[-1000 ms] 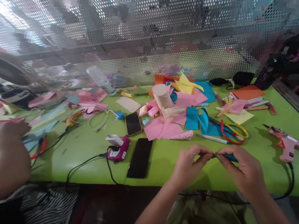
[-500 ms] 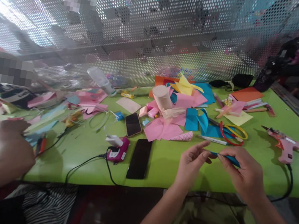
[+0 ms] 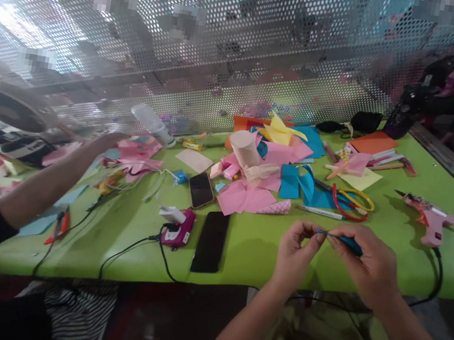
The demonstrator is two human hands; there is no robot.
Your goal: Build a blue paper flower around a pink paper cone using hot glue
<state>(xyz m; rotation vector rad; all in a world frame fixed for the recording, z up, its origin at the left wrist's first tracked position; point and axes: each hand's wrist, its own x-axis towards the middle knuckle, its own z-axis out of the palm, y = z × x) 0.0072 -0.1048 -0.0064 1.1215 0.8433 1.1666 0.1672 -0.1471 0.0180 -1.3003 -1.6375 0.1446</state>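
Observation:
A small rolled or folded piece of blue paper (image 3: 350,244) is pinched between my two hands above the near edge of the green table. My left hand (image 3: 297,250) grips its thin left tip between thumb and fingers. The wider part lies under the fingers of my right hand (image 3: 368,264), partly hidden. Just beyond my hands lie a white marker (image 3: 320,212) and scissors with red and yellow handles (image 3: 350,206). Cut blue paper (image 3: 290,181) rests beside the scissors. To the right, a pink hot glue gun (image 3: 432,218) lies on its side.
A black phone (image 3: 211,242), a second phone (image 3: 201,190) and a purple power adapter (image 3: 179,228) lie left of my hands. Pink paper (image 3: 244,196) is heaped mid-table. At left, a co-worker's arm (image 3: 53,180) reaches across. A perforated metal screen (image 3: 231,47) borders the far edge.
My left fingers have closed in, pinching the tip of the blue paper nearer my right hand. The co-worker's arm has stretched forward toward the pink paper at left.

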